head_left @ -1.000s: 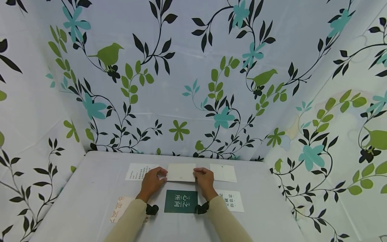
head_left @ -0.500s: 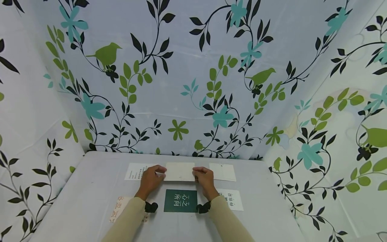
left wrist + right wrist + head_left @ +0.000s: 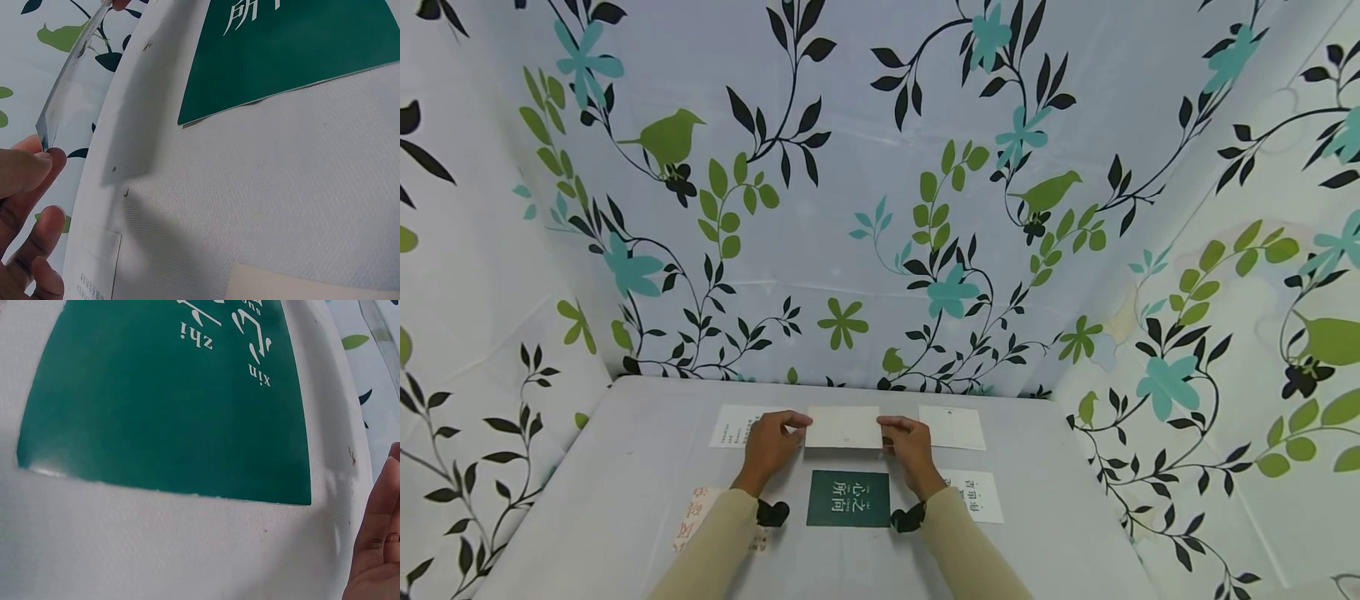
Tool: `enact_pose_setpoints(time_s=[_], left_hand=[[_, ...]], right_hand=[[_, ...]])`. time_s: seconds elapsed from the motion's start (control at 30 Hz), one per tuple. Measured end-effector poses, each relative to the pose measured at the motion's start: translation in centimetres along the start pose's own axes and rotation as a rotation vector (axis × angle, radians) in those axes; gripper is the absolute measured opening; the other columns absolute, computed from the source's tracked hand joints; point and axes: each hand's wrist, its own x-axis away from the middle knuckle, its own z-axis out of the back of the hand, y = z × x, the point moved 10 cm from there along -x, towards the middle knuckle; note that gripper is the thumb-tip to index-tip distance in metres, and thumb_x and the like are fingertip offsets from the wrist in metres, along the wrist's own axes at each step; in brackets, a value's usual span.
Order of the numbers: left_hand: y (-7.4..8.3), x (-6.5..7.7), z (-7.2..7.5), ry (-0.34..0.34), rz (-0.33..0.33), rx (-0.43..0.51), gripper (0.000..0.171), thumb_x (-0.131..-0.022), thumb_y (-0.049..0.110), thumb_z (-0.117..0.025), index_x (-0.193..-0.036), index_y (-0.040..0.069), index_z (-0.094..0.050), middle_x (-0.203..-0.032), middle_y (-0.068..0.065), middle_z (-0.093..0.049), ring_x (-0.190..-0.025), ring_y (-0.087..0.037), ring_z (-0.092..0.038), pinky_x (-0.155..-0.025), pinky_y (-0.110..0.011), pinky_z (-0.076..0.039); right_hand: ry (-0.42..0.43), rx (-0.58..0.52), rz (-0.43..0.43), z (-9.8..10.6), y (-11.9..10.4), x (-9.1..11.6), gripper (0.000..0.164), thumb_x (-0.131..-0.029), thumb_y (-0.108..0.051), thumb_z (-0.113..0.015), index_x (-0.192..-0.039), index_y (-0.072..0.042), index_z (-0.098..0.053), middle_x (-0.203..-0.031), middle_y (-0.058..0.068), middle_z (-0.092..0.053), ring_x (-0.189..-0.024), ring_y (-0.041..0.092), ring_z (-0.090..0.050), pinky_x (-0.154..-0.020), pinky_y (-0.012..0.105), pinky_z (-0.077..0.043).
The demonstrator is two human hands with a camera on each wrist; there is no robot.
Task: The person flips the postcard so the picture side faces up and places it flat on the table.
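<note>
A cream-white card (image 3: 842, 427) is held up off the table between both hands, near the back of the table in the head view. My left hand (image 3: 771, 446) pinches its left edge between thumb and fingers; the left wrist view shows this card (image 3: 70, 78) edge-on, with its shadow on the cloth. On the opposite edge, my right hand (image 3: 912, 450) pinches the card; its fingertips are mostly cut off in the right wrist view. Just in front of the raised card, a dark green card (image 3: 847, 498) with white characters lies flat between the forearms.
A white card with dark print (image 3: 728, 427) lies behind the left hand. To the right are a plain white card (image 3: 955, 428) and another printed card (image 3: 983, 498). An orange-lettered card (image 3: 694, 512) is partly under the left forearm. Patterned cloth (image 3: 850, 208) rises behind the white table (image 3: 625, 467).
Both hands keep their pinch on the cream-white card. It has shifted slightly left and its front edge stands a little more raised, with a darker shadow strip below.
</note>
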Motion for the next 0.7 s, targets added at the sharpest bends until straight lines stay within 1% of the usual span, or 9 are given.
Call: enact_pose_setpoints(time_s=[0.1, 0.23, 0.33, 0.4, 0.57, 0.7], left_hand=[[-0.10, -0.05, 0.02, 0.009, -0.002, 0.005, 0.015, -0.097, 0.010, -0.075, -0.108, 0.018, -0.083, -0.107, -0.003, -0.082, -0.083, -0.018, -0.058, -0.077, -0.034, -0.044], [-0.04, -0.14, 0.04, 0.020, -0.007, 0.000, 0.014, -0.096, 0.011, -0.077, -0.105, 0.020, -0.084, -0.101, 0.000, -0.082, -0.079, -0.016, -0.057, -0.074, -0.032, -0.043], [0.15, -0.17, 0.04, 0.021, -0.017, 0.003, 0.012, -0.095, 0.012, -0.079, -0.102, 0.020, -0.084, -0.095, 0.001, -0.081, -0.076, -0.015, -0.056, -0.071, -0.032, -0.042], [0.28, -0.16, 0.05, 0.019, -0.027, 0.010, 0.011, -0.094, 0.011, -0.079, -0.100, 0.020, -0.083, -0.093, 0.001, -0.080, -0.075, -0.015, -0.055, -0.071, -0.032, -0.042], [0.24, -0.25, 0.10, 0.032, -0.027, 0.027, 0.008, -0.093, 0.012, -0.080, -0.098, 0.019, -0.081, -0.090, 0.001, -0.079, -0.073, -0.015, -0.056, -0.070, -0.031, -0.042], [0.28, -0.36, -0.08, 0.030, -0.022, 0.029, 0.006, -0.094, 0.014, -0.080, -0.098, 0.019, -0.080, -0.092, 0.000, -0.078, -0.074, -0.014, -0.057, -0.071, -0.030, -0.042]], right_hand=[[-0.009, 0.005, 0.011, 0.06, 0.06, -0.08, 0.017, -0.100, -0.013, -0.069, -0.110, -0.017, -0.083, -0.117, 0.006, -0.078, -0.091, 0.018, -0.072, -0.079, 0.030, -0.059], [-0.034, 0.013, 0.056, 0.10, 0.00, -0.18, 0.018, -0.102, -0.011, -0.069, -0.114, -0.015, -0.082, -0.116, 0.008, -0.079, -0.090, 0.016, -0.072, -0.078, 0.030, -0.059], [-0.048, 0.007, 0.081, 0.14, -0.07, -0.19, 0.019, -0.103, -0.011, -0.068, -0.117, -0.013, -0.081, -0.118, 0.012, -0.079, -0.090, 0.014, -0.074, -0.078, 0.030, -0.059], [-0.050, -0.004, 0.082, 0.15, -0.09, -0.17, 0.019, -0.103, -0.012, -0.069, -0.118, -0.012, -0.080, -0.118, 0.012, -0.080, -0.092, 0.015, -0.075, -0.078, 0.029, -0.059], [-0.051, -0.032, 0.087, 0.10, -0.19, -0.19, 0.021, -0.101, -0.016, -0.073, -0.121, -0.010, -0.079, -0.114, 0.005, -0.082, -0.102, 0.023, -0.074, -0.078, 0.028, -0.058], [-0.034, -0.045, 0.094, 0.27, -0.04, -0.29, 0.019, -0.099, -0.019, -0.076, -0.116, -0.012, -0.080, -0.113, 0.001, -0.082, -0.105, 0.026, -0.074, -0.077, 0.029, -0.058]])
